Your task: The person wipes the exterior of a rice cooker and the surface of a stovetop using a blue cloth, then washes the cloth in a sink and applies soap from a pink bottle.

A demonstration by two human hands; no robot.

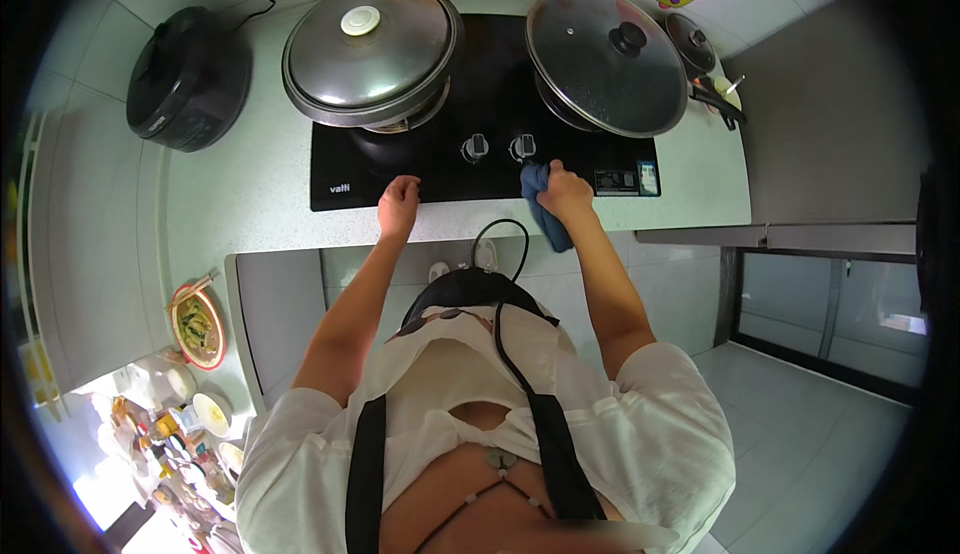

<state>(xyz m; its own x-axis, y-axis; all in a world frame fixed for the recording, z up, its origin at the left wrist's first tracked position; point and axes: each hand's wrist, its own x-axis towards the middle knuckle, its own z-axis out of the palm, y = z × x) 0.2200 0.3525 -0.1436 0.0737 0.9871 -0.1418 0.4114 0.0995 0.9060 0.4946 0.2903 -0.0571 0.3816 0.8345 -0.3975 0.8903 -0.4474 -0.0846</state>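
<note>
My right hand [567, 192] grips a blue cloth [546, 216] at the front of the black glass cooktop [440, 176]. Part of the cloth touches the glass just below the right control knob [523, 147], and the rest hangs over the counter's front edge. My left hand [400, 204] is at the cooktop's front edge, left of the middle, its fingers curled in with nothing visible in them. Left of the right knob is a second knob [475, 148]. A steel pan with a domed lid [375, 49] covers the left burner. On the right burner is a pan with a glass lid [605, 59].
A black rice cooker [190, 79] stands on the counter at the far left. A small lidded pot [690, 42] is at the back right. At the lower left, a red-rimmed bowl of food [199, 332] has chopsticks [192, 290] across it, near many crowded jars and bottles.
</note>
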